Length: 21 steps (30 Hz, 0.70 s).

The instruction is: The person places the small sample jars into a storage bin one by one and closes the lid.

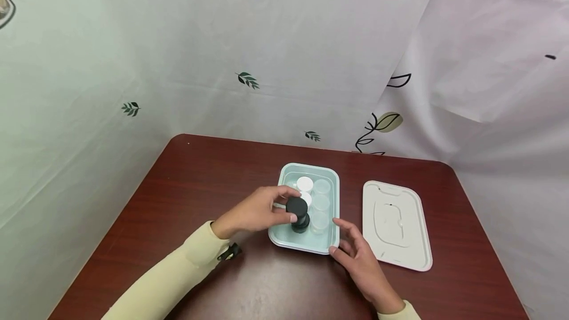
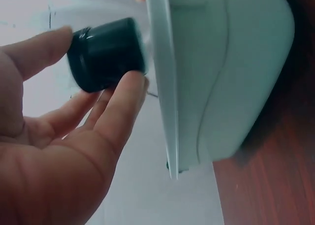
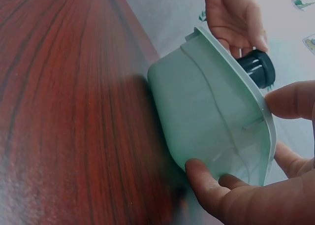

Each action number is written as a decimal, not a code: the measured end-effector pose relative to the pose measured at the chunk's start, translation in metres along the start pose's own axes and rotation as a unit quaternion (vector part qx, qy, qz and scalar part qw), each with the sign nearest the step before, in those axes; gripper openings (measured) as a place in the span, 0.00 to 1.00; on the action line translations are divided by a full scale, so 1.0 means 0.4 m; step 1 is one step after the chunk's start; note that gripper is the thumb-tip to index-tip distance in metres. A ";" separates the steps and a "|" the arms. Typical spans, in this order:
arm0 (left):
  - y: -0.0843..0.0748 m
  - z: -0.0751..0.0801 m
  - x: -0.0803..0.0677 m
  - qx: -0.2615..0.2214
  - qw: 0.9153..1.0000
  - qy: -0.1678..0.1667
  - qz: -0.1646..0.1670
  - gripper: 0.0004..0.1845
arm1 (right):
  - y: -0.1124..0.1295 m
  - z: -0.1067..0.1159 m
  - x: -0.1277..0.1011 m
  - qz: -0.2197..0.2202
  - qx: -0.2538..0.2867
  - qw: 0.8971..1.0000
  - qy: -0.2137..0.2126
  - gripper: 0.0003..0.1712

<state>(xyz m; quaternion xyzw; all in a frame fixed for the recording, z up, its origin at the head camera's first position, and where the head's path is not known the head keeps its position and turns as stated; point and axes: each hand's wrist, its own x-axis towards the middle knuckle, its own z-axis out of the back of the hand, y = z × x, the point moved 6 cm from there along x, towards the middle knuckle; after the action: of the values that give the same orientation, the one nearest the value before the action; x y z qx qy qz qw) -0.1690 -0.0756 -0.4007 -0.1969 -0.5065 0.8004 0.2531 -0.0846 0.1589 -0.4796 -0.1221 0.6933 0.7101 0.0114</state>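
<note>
Centrally, the left hand point(image 1: 255, 211) grips a black jar point(image 1: 298, 214) above the mint tray point(image 1: 331, 181). The right hand point(image 1: 362, 260), fingers relaxed, touches the tray's near corner. Clear cups point(image 1: 321, 202) and a white-capped jar point(image 1: 304, 183) occupy the tray; a white lid point(image 1: 397, 223) lies just beside. No legible writing.

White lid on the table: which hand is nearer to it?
Right. The right hand touches the tray's near corner, just beside the white lid. The left hand holds a black jar across the tray.
</note>
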 end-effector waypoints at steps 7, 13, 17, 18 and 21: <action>-0.016 -0.038 -0.006 0.117 0.992 0.049 -0.016 0.24 | 0.003 0.001 -0.001 0.003 0.000 1.000 0.001 0.37; -0.019 -0.056 0.000 0.155 0.984 0.090 -0.011 0.22 | 0.002 0.002 -0.001 0.001 -0.002 1.000 -0.001 0.37; -0.019 -0.065 0.003 0.165 0.980 0.111 -0.010 0.22 | 0.001 0.002 -0.001 0.002 -0.002 1.000 0.001 0.37; -0.019 -0.066 0.004 0.168 0.979 0.115 -0.010 0.22 | 0.002 0.003 -0.002 0.003 -0.003 1.000 0.001 0.37; -0.019 -0.068 0.006 0.189 0.974 0.121 -0.011 0.23 | 0.003 0.004 -0.002 0.006 -0.004 1.000 0.001 0.37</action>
<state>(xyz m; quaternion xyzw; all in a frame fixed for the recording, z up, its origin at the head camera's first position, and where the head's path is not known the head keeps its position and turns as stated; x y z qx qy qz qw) -0.1538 -0.0520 -0.4053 -0.2352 -0.3138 0.8491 0.3538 -0.0845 0.1606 -0.4785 -0.1185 0.6910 0.7130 0.0062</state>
